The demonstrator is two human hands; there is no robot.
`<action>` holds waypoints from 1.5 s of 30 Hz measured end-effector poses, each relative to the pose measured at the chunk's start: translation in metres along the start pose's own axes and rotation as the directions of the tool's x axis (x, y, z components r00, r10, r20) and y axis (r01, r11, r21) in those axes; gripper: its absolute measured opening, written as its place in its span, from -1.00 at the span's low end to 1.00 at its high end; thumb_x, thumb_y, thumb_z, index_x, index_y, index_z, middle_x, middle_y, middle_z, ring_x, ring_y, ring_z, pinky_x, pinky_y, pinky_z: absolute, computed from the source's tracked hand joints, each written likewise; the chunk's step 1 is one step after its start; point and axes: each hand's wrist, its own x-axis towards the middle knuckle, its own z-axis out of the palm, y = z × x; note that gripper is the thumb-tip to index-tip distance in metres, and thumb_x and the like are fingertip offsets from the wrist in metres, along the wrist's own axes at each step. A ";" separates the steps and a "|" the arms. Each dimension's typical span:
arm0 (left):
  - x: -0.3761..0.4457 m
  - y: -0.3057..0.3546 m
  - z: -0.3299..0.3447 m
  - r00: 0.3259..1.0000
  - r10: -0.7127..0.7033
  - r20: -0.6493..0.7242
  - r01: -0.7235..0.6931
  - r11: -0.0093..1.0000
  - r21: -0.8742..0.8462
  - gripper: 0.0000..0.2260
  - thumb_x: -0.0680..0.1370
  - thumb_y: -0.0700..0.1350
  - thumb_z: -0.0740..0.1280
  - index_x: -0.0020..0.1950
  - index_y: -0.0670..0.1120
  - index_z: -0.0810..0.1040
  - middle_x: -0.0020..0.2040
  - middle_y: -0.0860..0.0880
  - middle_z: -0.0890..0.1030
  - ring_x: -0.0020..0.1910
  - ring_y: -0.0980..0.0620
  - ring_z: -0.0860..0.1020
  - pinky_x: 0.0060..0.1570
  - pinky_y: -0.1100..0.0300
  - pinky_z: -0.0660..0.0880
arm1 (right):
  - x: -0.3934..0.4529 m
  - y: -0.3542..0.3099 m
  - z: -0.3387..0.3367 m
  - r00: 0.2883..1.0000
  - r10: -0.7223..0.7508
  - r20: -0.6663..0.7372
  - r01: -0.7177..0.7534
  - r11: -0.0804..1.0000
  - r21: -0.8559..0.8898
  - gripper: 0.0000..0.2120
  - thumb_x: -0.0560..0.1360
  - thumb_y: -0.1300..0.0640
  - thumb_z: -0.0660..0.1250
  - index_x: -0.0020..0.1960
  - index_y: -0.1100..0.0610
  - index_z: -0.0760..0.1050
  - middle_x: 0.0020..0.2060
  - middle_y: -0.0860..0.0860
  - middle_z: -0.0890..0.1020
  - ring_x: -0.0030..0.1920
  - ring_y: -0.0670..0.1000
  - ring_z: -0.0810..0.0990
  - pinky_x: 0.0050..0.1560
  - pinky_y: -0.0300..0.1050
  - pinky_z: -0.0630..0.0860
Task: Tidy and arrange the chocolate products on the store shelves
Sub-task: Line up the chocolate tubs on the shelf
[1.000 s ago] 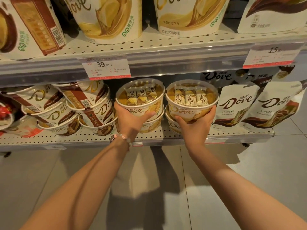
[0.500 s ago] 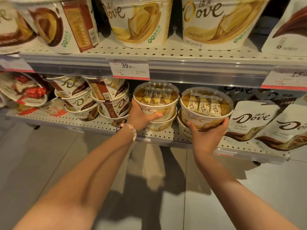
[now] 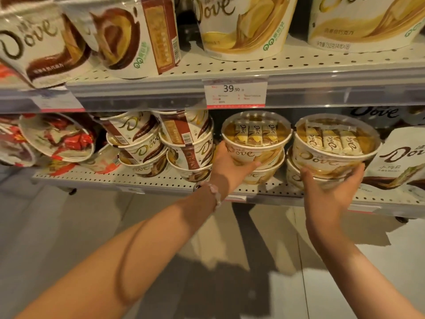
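Two cream-and-gold Dove chocolate tubs with clear lids stand side by side on the lower shelf (image 3: pixel 161 180), each stacked on another tub. My left hand (image 3: pixel 226 166) grips the left top tub (image 3: pixel 255 139) from its left side, thumb across the front. My right hand (image 3: pixel 326 187) cups the right top tub (image 3: pixel 333 146) from below, fingers curled round its base. The tubs beneath them are mostly hidden.
Brown Dove tubs (image 3: pixel 161 143) lie tilted in stacks just left of my left hand. White Dove pouches (image 3: pixel 400 162) stand to the right. Red-wrapped sweets in tubs (image 3: pixel 57 137) sit far left. The upper shelf carries large Dove tubs (image 3: pixel 243 26) above a 39.90 price tag (image 3: pixel 234 92).
The view has shifted left and closer to the shelves. Both hands keep their hold on the two top tubs, which stay in their places on the stacks.
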 end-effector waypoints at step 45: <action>0.052 -0.091 -0.279 0.989 0.067 -0.133 -0.077 0.994 -0.077 -0.23 0.11 0.00 0.62 0.20 0.00 0.32 0.15 0.04 0.55 0.17 0.06 0.53 0.20 -0.04 0.49 | -0.103 -0.049 0.219 0.962 0.100 0.254 0.014 0.912 -0.410 -0.06 0.08 -0.01 0.65 0.35 0.14 0.30 0.24 0.08 0.47 0.30 0.06 0.38 0.34 0.05 0.37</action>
